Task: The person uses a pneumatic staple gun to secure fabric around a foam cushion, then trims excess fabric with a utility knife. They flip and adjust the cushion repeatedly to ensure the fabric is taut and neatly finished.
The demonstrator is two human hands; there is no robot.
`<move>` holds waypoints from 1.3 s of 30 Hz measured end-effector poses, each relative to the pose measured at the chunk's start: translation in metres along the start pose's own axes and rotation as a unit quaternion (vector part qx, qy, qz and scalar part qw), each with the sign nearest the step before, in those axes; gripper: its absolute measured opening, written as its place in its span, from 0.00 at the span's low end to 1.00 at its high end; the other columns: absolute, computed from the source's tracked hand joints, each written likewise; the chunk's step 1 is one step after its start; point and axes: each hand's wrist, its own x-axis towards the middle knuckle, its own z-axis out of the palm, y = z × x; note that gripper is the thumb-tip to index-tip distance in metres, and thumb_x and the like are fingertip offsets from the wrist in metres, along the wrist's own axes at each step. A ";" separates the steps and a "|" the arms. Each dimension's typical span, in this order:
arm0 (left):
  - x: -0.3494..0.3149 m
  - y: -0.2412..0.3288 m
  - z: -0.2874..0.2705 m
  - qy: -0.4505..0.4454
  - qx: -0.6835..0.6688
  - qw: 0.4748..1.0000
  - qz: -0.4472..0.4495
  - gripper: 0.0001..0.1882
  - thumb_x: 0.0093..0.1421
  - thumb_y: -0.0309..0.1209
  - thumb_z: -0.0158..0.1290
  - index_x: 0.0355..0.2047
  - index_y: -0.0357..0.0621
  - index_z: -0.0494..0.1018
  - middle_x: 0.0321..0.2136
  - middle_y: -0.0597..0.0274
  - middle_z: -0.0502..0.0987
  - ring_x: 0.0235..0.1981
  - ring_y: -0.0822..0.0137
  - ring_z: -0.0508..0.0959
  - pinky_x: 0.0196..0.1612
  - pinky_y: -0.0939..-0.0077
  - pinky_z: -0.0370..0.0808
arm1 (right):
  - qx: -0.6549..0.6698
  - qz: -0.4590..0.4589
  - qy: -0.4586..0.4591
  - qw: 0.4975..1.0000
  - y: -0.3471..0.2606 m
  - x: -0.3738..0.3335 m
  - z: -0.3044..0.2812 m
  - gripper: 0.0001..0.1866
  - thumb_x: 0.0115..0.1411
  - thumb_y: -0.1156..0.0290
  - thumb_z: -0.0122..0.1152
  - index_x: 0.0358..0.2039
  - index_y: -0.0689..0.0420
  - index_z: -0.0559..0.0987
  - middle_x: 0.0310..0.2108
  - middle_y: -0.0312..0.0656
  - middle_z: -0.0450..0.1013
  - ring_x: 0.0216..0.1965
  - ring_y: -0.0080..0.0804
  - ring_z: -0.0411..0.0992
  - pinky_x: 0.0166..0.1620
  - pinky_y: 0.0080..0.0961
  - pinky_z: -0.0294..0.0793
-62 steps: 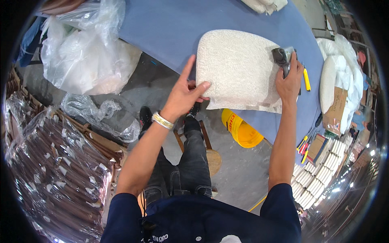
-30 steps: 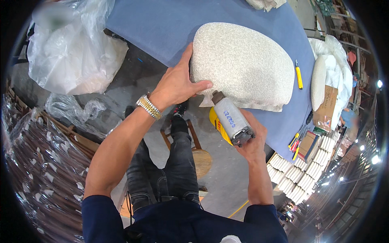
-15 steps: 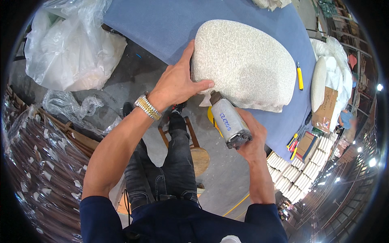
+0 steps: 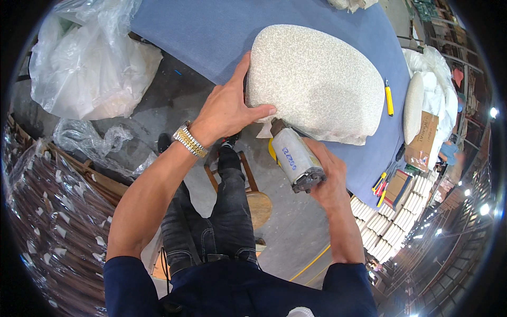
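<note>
A cushion (image 4: 317, 79) covered in pale speckled fabric lies on the blue table, its near edge at the table's edge. My left hand (image 4: 227, 111) clasps its left end, thumb on top and fingers round the far side. A band of loose fabric hangs at the near edge. In my right hand (image 4: 330, 171) is a grey staple gun (image 4: 296, 158), its dark nose against or very near the cushion's near edge by my left thumb. The gun's handle is hidden under its body and my fingers.
On the blue table (image 4: 185, 31) lie a yellow cutter (image 4: 389, 100) and several hand tools (image 4: 380, 187) at the right. Another pale cushion (image 4: 413, 108) stands beside a cardboard box (image 4: 422, 142). Plastic sheeting (image 4: 95, 68) sits at the left; a wooden stool (image 4: 259, 208) is below.
The staple gun and both hands have shifted slightly left in the picture, along with the whole scene. My grip on the cushion and on the gun stays the same.
</note>
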 end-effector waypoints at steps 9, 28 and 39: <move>0.000 -0.003 0.003 0.011 -0.019 1.000 0.004 0.61 0.52 0.44 0.71 0.75 0.40 0.42 0.26 0.48 0.82 0.23 0.64 0.83 0.31 0.72 0.79 | -0.017 0.004 -0.054 0.998 0.000 0.009 -0.013 0.40 0.41 0.75 0.76 0.58 0.52 0.75 0.49 0.43 0.78 0.47 0.48 0.79 0.46 0.36 0.81; 0.001 0.001 0.002 0.028 0.003 1.000 0.009 0.63 0.48 0.47 0.72 0.74 0.38 0.45 0.29 0.44 0.81 0.25 0.63 0.81 0.31 0.71 0.77 | 0.066 0.034 -0.010 0.997 0.005 -0.005 -0.014 0.32 0.42 0.77 0.73 0.53 0.57 0.79 0.48 0.48 0.80 0.46 0.48 0.80 0.49 0.32 0.78; 0.002 -0.005 0.006 0.030 0.006 0.999 0.018 0.64 0.47 0.48 0.72 0.74 0.37 0.45 0.33 0.42 0.81 0.26 0.60 0.82 0.33 0.71 0.77 | 0.024 0.005 0.002 1.000 -0.001 0.005 -0.007 0.27 0.48 0.75 0.71 0.51 0.62 0.79 0.43 0.50 0.81 0.43 0.44 0.82 0.46 0.29 0.78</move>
